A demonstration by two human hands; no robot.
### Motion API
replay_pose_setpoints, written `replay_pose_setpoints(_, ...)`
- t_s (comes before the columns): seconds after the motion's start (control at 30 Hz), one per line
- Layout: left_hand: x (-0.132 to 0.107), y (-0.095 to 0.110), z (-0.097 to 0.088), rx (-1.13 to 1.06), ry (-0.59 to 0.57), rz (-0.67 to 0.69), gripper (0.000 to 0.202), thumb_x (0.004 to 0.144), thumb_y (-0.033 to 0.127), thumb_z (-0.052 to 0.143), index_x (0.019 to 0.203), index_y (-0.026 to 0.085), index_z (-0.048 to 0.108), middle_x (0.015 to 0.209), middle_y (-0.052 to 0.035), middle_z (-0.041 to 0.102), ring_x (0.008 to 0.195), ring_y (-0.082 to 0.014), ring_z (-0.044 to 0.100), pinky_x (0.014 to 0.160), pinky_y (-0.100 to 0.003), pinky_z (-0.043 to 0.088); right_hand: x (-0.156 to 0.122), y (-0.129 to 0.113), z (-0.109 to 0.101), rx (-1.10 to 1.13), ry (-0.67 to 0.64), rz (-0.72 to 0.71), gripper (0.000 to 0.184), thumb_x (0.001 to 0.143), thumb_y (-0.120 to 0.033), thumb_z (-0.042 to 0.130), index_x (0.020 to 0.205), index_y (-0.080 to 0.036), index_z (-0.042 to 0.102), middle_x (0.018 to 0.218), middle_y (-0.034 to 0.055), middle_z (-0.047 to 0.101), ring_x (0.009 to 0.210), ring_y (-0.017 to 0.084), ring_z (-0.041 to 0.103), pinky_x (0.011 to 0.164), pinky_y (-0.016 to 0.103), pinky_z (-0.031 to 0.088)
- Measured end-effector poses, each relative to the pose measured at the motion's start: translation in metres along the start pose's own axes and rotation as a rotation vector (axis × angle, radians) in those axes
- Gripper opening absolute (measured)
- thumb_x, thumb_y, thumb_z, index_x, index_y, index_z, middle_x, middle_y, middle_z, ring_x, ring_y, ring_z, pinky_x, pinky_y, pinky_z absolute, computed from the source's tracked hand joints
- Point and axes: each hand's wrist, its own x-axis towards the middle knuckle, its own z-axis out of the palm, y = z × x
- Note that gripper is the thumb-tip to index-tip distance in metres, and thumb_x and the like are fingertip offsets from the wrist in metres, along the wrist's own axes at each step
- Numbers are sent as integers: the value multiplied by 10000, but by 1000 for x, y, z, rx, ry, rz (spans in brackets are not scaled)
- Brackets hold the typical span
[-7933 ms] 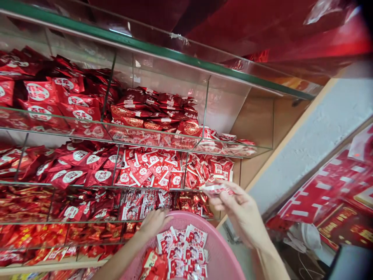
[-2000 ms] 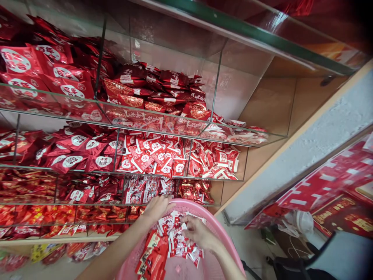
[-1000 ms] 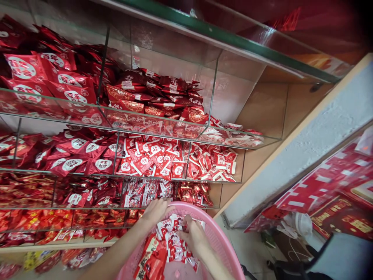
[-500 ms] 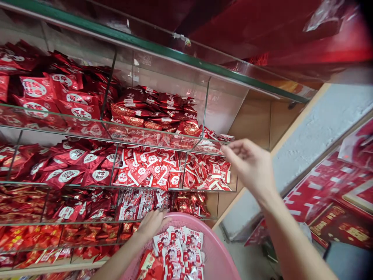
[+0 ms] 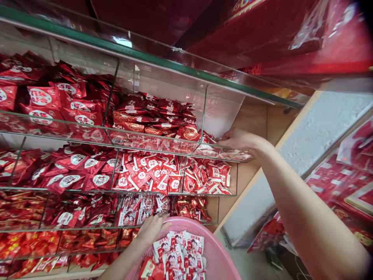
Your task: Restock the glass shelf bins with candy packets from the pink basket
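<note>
Saw a round pink basket (image 5: 217,249) of perforated plastic in front of glass shelves (image 5: 145,57), with small, flat, glossy white-and-red packets (image 5: 183,256) inside, alongside a wrinkled red packet (image 5: 150,269). Hooked the left hand (image 5: 152,229) over the rim with curled fingers. Reached with the right hand (image 5: 241,139) behind a glass lip (image 5: 186,146) to shelved packets (image 5: 207,137); could not tell spread from pinch. Noted white-and-red packets mostly face up, with lettered ends toward the shelves and long axes pointing away from the body.
</note>
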Motion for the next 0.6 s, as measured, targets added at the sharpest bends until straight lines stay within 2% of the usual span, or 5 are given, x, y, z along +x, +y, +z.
replay_pose_setpoints(0.1,0,-1,1,12,13,4,469,905,522,291,1036,212,617,963,-74,700,889,-245,658,751,-324,486,-2,3,0,-78,91,3,261,654,-338,646,481,-150,591,408,-20,490,410,83,423,402,211,274)
replay_pose_setpoints(0.2,0,-1,1,4,5,-2,466,905,517,295,1055,217,618,971,-70,702,888,-237,659,763,-318,485,-7,7,-1,-63,214,25,190,671,-253,613,514,-146,622,468,5,557,481,115,491,447,224,311)
replay_pose_setpoints(0.43,0,1,-1,1,3,-6,468,901,523,305,1061,215,618,971,-68,702,890,-241,659,749,-312,484,-43,1,-5,393,619,-52,201,757,-330,596,784,-142,661,513,11,603,473,135,562,468,241,424)
replay_pose_setpoints(0.53,0,2,-2,-7,6,7,469,908,518,291,1059,214,615,972,-62,701,883,-237,659,736,-304,480,-73,-13,2,634,631,-148,217,783,-349,611,869,-152,638,628,31,656,542,147,623,542,279,521)
replay_pose_setpoints(0.6,-1,3,-3,-21,-5,-5,466,909,517,289,1054,218,615,992,-62,696,896,-241,654,744,-308,474,-94,-21,15,662,599,-242,162,797,-303,618,883,-166,638,737,45,683,638,156,656,642,315,557)
